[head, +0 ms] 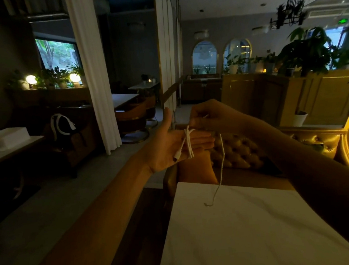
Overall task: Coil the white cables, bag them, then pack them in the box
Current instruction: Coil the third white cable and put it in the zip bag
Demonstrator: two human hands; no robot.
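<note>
Two hands are raised above the white tabletop [250, 226]. Left hand [170, 145] is held flat and unclenched, palm up, with the white cable [188, 143] looped around its fingers. Right hand [208, 117] pinches the cable just above; its loose end dangles toward the tabletop.

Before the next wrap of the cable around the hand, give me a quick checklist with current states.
1. Left hand open, palm up as the former: ok.
2. White cable wrapped across its fingers: ok.
3. Connector end lying free on the palm: ok.
4. Right hand pinching the cable: ok, though the grip itself is dim.
5. Loose tail hanging free above the white table: ok.
6. Bag and box ready: cannot tell, not seen.
</note>
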